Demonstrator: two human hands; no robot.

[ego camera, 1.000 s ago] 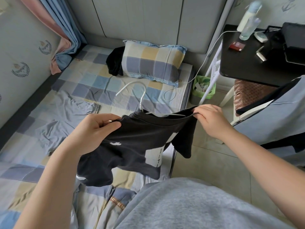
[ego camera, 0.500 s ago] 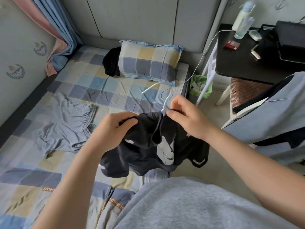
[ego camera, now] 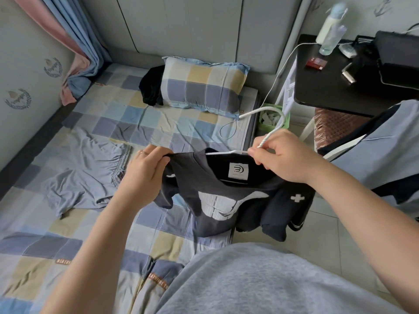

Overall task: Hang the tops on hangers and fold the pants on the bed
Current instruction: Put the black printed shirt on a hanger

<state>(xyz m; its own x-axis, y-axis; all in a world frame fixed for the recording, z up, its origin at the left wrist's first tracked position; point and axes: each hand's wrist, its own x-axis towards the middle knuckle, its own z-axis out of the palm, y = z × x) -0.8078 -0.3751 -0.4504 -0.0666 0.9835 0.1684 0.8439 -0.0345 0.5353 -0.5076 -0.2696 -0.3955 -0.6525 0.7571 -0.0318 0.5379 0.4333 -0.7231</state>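
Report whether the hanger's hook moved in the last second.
Yes. The hook moved right: it was over the bed below the pillow, and now sits past the pillow's right corner, before the green bin.

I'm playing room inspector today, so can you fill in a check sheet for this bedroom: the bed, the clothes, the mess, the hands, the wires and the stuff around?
Surface: bed with a rumpled checked sheet.
Job's things: black T-shirt is on a white hanger, held up over the bed's edge; grey pants lie spread out and unfolded on the sheet.
Clutter: pillow at the head end, with a black garment bunched against it.
Grippers: left hand grips the shirt's shoulder; right hand pinches the hanger's neck.
Cables: white cable loops on the bed and runs up to the desk.
Surroundings: black desk with a bottle, green bin, curtain.
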